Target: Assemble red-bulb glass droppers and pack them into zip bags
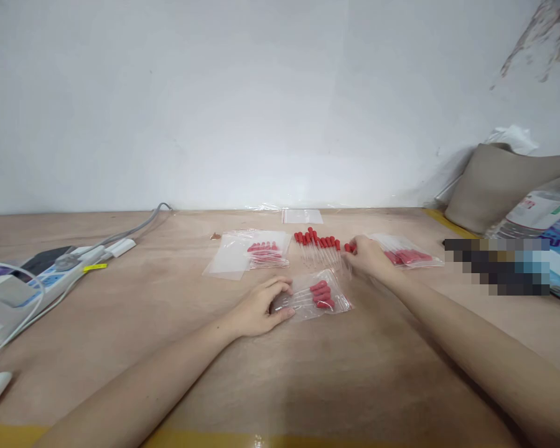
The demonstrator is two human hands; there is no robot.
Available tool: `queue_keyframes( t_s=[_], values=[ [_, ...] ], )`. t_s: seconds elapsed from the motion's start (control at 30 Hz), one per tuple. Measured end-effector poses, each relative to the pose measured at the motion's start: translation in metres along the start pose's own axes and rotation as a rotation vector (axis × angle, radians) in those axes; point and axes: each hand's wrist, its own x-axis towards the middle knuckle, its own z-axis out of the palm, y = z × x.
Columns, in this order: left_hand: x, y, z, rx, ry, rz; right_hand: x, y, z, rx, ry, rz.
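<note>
My left hand [261,306] rests on the wooden table [121,323], fingers curled on the open end of a clear plastic bag [315,297] that holds several red-capped glass droppers. My right hand [366,256] is closed in a pinch on a red-capped dropper [348,247] at the right end of a loose row of droppers [318,244] lying on the table. A filled bag of droppers [407,254] lies just right of that hand. Another bag with droppers [249,251] lies to the left of the row.
An empty small bag [302,216] lies by the wall. A power strip with grey cables [60,270] sits at the left. At the right are a beige cushion [494,183], a plastic bottle [541,208] and a blue pack.
</note>
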Motion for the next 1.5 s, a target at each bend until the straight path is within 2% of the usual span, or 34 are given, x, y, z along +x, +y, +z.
queue_keyframes(
  t_s=[0.17,0.3,0.37,0.47,0.53,0.6,0.77,0.87,0.97,1.13,1.27,1.37,1.5],
  values=[
    [0.0,0.002,-0.002,-0.055,0.006,0.007,0.011,-0.016,0.008,-0.046,-0.103,0.115],
    [0.0,0.003,-0.003,-0.074,-0.002,0.013,0.008,-0.017,-0.003,-0.004,-0.085,0.141],
    [0.0,0.003,-0.003,-0.069,-0.007,0.015,0.004,-0.014,-0.013,0.184,-0.065,0.139],
    [-0.001,0.003,-0.003,-0.046,-0.011,0.023,-0.008,-0.007,-0.025,0.749,-0.13,0.205],
    [-0.001,0.002,-0.002,-0.032,-0.004,0.025,-0.019,-0.004,-0.025,1.07,-0.159,0.269],
    [-0.001,0.002,-0.002,-0.026,-0.002,0.023,-0.031,-0.001,-0.019,1.23,-0.099,0.302],
    [-0.001,0.003,-0.002,-0.034,-0.005,0.024,-0.049,0.004,0.003,1.22,0.095,0.271],
    [-0.001,0.003,-0.002,-0.033,-0.001,0.022,-0.052,0.004,0.009,1.18,0.129,0.266],
    [-0.001,0.003,-0.002,-0.026,-0.006,0.027,-0.055,0.001,0.009,1.242,0.072,0.299],
    [-0.001,0.002,-0.001,0.0,-0.012,0.025,-0.063,-0.008,0.009,1.471,-0.059,0.323],
    [-0.001,0.001,-0.001,0.01,-0.007,0.035,-0.068,-0.011,0.01,1.466,-0.165,0.3],
    [-0.001,0.002,-0.001,0.009,-0.009,0.033,-0.07,-0.01,0.008,1.454,-0.183,0.293],
    [-0.001,0.003,-0.002,0.003,-0.01,0.023,-0.066,-0.008,0.007,1.576,-0.171,0.356]
  ],
)
